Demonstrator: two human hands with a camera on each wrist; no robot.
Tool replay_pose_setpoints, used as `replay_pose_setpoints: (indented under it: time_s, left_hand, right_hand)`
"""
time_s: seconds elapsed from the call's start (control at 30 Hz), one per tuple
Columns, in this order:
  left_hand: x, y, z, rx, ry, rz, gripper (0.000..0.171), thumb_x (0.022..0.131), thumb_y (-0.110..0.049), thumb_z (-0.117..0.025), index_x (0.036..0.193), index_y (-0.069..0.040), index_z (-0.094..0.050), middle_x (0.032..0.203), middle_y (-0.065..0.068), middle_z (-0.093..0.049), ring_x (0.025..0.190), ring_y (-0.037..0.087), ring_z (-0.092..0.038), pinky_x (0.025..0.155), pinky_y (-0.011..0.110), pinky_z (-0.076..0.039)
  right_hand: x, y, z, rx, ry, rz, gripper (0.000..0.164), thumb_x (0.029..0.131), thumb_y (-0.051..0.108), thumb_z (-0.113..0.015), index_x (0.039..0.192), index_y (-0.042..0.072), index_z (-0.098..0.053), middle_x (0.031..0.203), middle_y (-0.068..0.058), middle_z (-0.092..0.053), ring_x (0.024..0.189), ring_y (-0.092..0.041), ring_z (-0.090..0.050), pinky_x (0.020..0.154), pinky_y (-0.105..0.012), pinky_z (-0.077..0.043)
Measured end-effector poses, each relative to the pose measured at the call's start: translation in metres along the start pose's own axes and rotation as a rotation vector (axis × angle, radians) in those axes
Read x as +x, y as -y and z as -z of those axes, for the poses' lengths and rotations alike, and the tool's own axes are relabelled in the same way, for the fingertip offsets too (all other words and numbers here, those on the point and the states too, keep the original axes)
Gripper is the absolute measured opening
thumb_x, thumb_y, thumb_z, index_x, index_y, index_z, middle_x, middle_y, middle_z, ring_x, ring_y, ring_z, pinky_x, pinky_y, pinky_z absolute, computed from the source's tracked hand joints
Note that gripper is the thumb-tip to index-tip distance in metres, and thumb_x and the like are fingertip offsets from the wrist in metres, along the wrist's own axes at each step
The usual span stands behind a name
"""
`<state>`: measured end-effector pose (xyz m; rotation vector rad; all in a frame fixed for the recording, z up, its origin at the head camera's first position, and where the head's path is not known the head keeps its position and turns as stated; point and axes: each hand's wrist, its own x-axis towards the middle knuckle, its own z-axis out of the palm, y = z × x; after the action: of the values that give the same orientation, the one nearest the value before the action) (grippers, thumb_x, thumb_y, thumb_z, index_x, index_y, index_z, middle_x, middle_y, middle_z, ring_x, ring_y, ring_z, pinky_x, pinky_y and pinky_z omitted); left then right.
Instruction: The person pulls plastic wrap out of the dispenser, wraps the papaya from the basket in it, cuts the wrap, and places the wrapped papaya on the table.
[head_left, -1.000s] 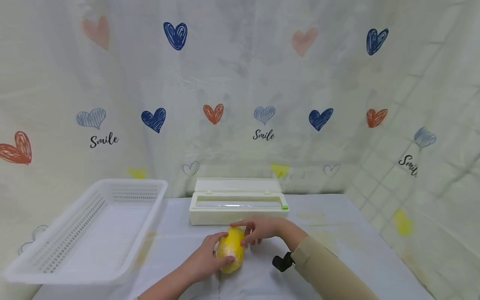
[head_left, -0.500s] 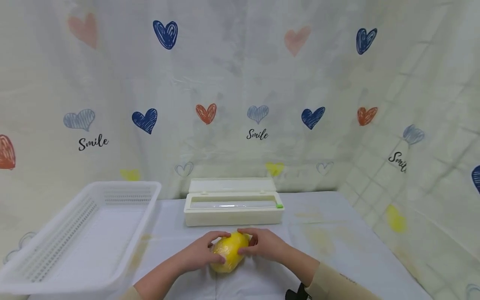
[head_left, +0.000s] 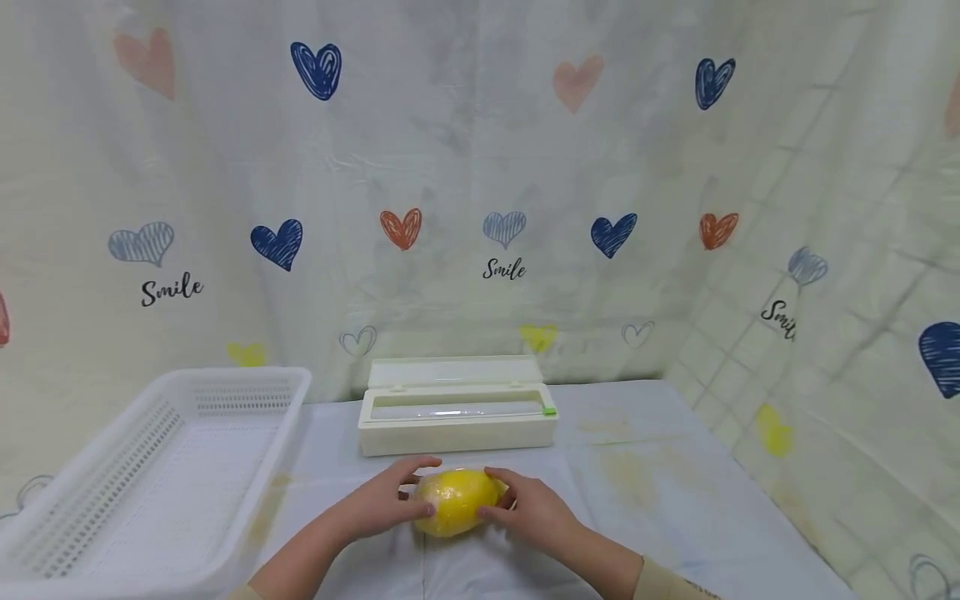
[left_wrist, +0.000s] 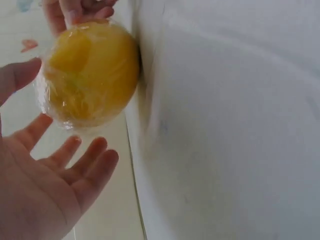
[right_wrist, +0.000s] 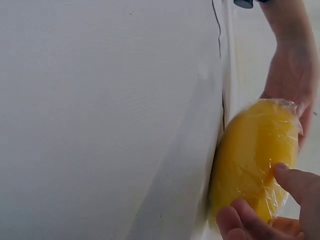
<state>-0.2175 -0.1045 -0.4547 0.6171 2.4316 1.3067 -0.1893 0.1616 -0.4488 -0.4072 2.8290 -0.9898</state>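
A yellow fruit (head_left: 455,502) wrapped in clear cling film lies on its side on the white-covered table, between both hands. My right hand (head_left: 536,510) holds its right end, with the thumb (right_wrist: 290,177) and fingertips on the film in the right wrist view. At the other end is my left hand (head_left: 382,500), its thumb tip overlapping the fruit in the head view. The left wrist view shows the left fingers (left_wrist: 95,172) spread and loosely bent, with a gap between most of them and the wrapped fruit (left_wrist: 92,75).
Behind the fruit stands a long white cling film dispenser (head_left: 457,435), lid up, with a roll inside and a green slider (head_left: 550,411) at its right. A white plastic basket (head_left: 262,467) stands at the left. A heart-printed curtain (head_left: 420,150) hangs behind the table.
The fruit has turned from nearly upright to lying sideways. My right hand has moved from its upper side to its right end, and the left fingers have loosened. The head view has shifted slightly right.
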Motion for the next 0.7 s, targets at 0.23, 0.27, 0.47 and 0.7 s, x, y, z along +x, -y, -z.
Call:
replay_pose_setpoints:
  time_s: [0.23,0.27,0.47,0.7]
  left_hand:
    - [-0.015,-0.008,-0.015,0.110,-0.199,0.040,0.052,0.083,-0.046,-0.077,0.128,-0.025,-0.060,0.139,0.009,-0.051,0.110,0.029,-0.060,0.073,0.040,-0.054]
    - [-0.015,-0.009,-0.016,0.118,-0.209,0.037,0.050,0.083,-0.045,-0.077,0.126,-0.025,-0.061,0.138,0.009,-0.052,0.109,0.029,-0.061,0.072,0.039,-0.054]
    - [-0.011,-0.007,-0.017,0.120,-0.210,0.029,0.047,0.084,-0.041,-0.078,0.125,-0.024,-0.062,0.137,0.007,-0.054,0.108,0.028,-0.060,0.077,0.043,-0.054]
    - [-0.006,-0.005,-0.013,0.123,-0.184,0.051,0.054,0.085,-0.041,-0.077,0.134,-0.027,-0.060,0.137,0.004,-0.057,0.108,0.023,-0.059,0.087,0.046,-0.053]
  right_hand:
    - [0.002,-0.001,0.003,-0.010,0.023,-0.013,0.065,0.087,0.042,-0.075,0.138,0.008,-0.056,0.069,0.007,-0.058,0.052,-0.012,-0.056,0.050,-0.027,-0.044]
    - [0.002,-0.001,0.005,-0.014,0.025,-0.012,0.065,0.087,0.043,-0.074,0.139,0.008,-0.056,0.069,0.007,-0.058,0.050,-0.013,-0.056,0.049,-0.028,-0.044]
    - [0.011,-0.002,0.029,-0.157,-0.026,0.122,0.061,0.084,0.047,-0.076,0.135,0.018,-0.061,0.068,0.011,-0.054,0.053,-0.008,-0.047,0.049,-0.026,-0.040]
    - [0.039,-0.014,0.057,-0.077,0.216,0.277,0.054,0.087,0.041,-0.075,0.138,0.029,-0.059,0.121,0.004,-0.061,0.100,-0.018,-0.058,0.080,-0.031,-0.051]
